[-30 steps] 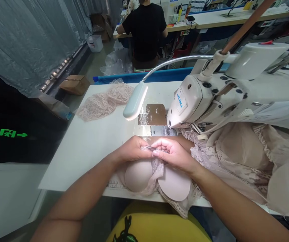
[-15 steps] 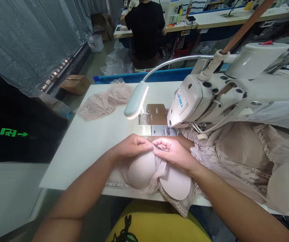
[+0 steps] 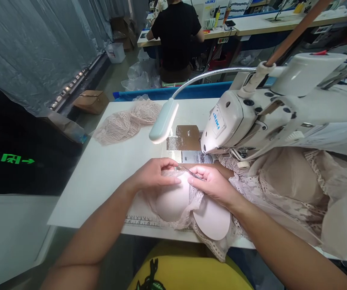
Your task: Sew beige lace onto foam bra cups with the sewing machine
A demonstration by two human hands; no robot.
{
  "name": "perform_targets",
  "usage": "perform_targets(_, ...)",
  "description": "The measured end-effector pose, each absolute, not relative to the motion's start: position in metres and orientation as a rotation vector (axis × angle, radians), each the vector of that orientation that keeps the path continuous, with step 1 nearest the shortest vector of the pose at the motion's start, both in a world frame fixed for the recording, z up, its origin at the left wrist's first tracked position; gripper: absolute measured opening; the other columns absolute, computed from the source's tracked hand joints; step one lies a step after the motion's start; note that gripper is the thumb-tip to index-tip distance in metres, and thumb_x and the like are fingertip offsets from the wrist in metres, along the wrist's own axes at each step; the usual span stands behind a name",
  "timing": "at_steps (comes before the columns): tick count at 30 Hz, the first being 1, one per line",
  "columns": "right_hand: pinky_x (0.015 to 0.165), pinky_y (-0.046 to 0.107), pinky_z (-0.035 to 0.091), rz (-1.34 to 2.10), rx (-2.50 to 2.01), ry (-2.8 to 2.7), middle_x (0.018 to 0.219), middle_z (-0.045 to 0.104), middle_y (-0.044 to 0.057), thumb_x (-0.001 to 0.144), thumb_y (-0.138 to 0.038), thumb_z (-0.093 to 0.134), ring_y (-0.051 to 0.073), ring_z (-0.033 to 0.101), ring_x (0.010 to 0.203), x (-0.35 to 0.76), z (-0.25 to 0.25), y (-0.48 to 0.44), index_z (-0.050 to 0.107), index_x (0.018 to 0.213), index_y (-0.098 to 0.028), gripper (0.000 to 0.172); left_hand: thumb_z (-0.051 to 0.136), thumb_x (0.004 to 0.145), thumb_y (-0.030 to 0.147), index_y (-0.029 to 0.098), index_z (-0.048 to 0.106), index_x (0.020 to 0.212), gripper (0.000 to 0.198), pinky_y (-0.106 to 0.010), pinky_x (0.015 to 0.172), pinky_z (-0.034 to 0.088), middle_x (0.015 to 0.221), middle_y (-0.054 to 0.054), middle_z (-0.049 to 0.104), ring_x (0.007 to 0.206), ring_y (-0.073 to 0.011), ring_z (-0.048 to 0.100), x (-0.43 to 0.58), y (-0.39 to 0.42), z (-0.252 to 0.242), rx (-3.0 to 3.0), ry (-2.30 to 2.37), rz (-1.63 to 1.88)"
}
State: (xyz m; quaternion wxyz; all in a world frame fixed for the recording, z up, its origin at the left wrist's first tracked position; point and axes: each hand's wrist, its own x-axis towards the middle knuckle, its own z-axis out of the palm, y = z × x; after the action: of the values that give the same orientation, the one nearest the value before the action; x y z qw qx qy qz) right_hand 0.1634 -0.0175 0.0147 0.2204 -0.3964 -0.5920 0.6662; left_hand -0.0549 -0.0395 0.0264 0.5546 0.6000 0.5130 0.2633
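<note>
A pale pink lace bra [image 3: 173, 203] with smooth padded cups lies at the table's front edge, before the sewing machine. My left hand [image 3: 155, 175] grips its upper edge, thumb on the face of the cup and fingers behind. In my right hand [image 3: 211, 183] is a slim pointed metal tool [image 3: 193, 173], perhaps thread snips or tweezers. Its tip points left, close to my left fingertips, and my right thumb rests by the cup edge. The second cup [image 3: 212, 219] lies below my right wrist.
The white sewing machine [image 3: 230, 117] stands to the right, with a lamp [image 3: 164, 121] reaching over the table. More lace bras [image 3: 294, 177] are heaped at right. Beige lace pieces [image 3: 121, 125] lie at back left. A person [image 3: 177, 36] sits at another table beyond.
My left thumb and fingers have spread apart, the thumb now lower on the cup. The cup has tilted upward a little, and the metal tool shows more plainly in my right hand.
</note>
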Motion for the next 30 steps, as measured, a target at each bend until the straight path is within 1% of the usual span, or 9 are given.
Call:
perform_targets(3,0.061,0.027,0.044,1.826,-1.097,-1.642,0.076,0.064,0.002,0.077,-0.037,0.067,0.015,0.057,0.069,0.162,0.017,-0.018,0.063,0.083,-0.017,0.021,0.072,0.073,0.035,0.018,0.067,0.096,0.028,-0.025,0.073,0.045,0.095,-0.004,0.066,0.086,-0.017,0.06,-0.044,-0.042,0.024,1.402,1.177,0.609)
perform_targets(5,0.061,0.027,0.044,1.826,-1.087,-1.657,0.076,0.063,0.002,0.077,-0.039,0.068,0.015,0.057,0.07,0.162,0.017,-0.018,0.062,0.082,-0.017,0.023,0.068,0.077,0.035,0.016,0.068,0.09,0.023,-0.025,0.073,0.047,0.093,-0.005,0.068,0.085,-0.0172,0.061,-0.039,-0.042,0.021,1.317,1.136,0.628)
perform_targets(8,0.064,0.027,0.045,1.84,-1.048,-1.705,0.08,0.063,0.003,0.078,-0.039,0.067,0.015,0.057,0.073,0.163,0.014,-0.017,0.062,0.084,-0.016,0.024,0.068,0.078,0.035,0.014,0.069,0.09,0.025,-0.027,0.075,0.049,0.094,-0.007,0.069,0.085,-0.0178,0.063,-0.039,-0.041,0.02,1.187,1.067,0.664)
perform_targets(10,0.067,0.027,0.046,1.851,-1.011,-1.694,0.084,0.063,0.003,0.078,-0.039,0.067,0.016,0.058,0.077,0.165,0.011,-0.016,0.061,0.091,-0.017,0.027,0.07,0.076,0.036,0.013,0.07,0.088,0.026,-0.026,0.073,0.049,0.091,-0.008,0.069,0.082,-0.0173,0.063,-0.04,-0.041,0.02,1.144,1.053,0.665)
perform_targets(14,0.062,0.026,0.045,1.873,-0.944,-1.615,0.08,0.06,0.001,0.083,-0.044,0.061,0.014,0.057,0.071,0.17,0.01,-0.012,0.055,0.105,-0.019,0.034,0.072,0.075,0.039,0.013,0.07,0.084,0.028,-0.024,0.066,0.047,0.081,-0.006,0.068,0.074,-0.0148,0.061,-0.042,-0.041,0.022,1.129,1.083,0.629)
perform_targets(16,0.06,0.026,0.044,1.849,-0.925,-1.665,0.077,0.058,0.0,0.084,-0.043,0.059,0.013,0.055,0.068,0.172,0.011,-0.011,0.055,0.104,-0.018,0.032,0.073,0.074,0.038,0.013,0.071,0.084,0.027,-0.023,0.064,0.046,0.079,-0.005,0.067,0.071,-0.0138,0.059,-0.042,-0.041,0.022,1.132,1.081,0.614)
perform_targets(19,0.058,0.025,0.043,1.838,-0.915,-1.752,0.075,0.057,0.0,0.08,-0.039,0.064,0.012,0.053,0.066,0.173,0.012,-0.01,0.058,0.099,-0.017,0.03,0.072,0.074,0.037,0.013,0.07,0.081,0.025,-0.022,0.061,0.043,0.073,-0.003,0.064,0.067,-0.0123,0.056,-0.041,-0.042,0.022,1.122,1.069,0.602)
perform_targets(23,0.061,0.026,0.044,1.816,-0.884,-1.799,0.083,0.061,0.002,0.079,-0.037,0.066,0.013,0.056,0.071,0.171,0.013,-0.011,0.061,0.096,-0.016,0.027,0.072,0.073,0.038,0.012,0.068,0.075,0.026,-0.021,0.055,0.036,0.064,0.0,0.058,0.06,-0.0096,0.05,-0.04,-0.042,0.023,1.124,1.054,0.584)
perform_targets(30,0.067,0.029,0.047,1.682,-0.929,-1.854,0.085,0.065,0.005,0.08,-0.036,0.064,0.016,0.06,0.078,0.17,0.013,-0.012,0.064,0.089,-0.016,0.021,0.073,0.072,0.04,0.011,0.069,0.075,0.029,-0.021,0.053,0.036,0.064,-0.001,0.056,0.06,-0.0097,0.048,-0.038,-0.042,0.026,1.134,1.08,0.539)
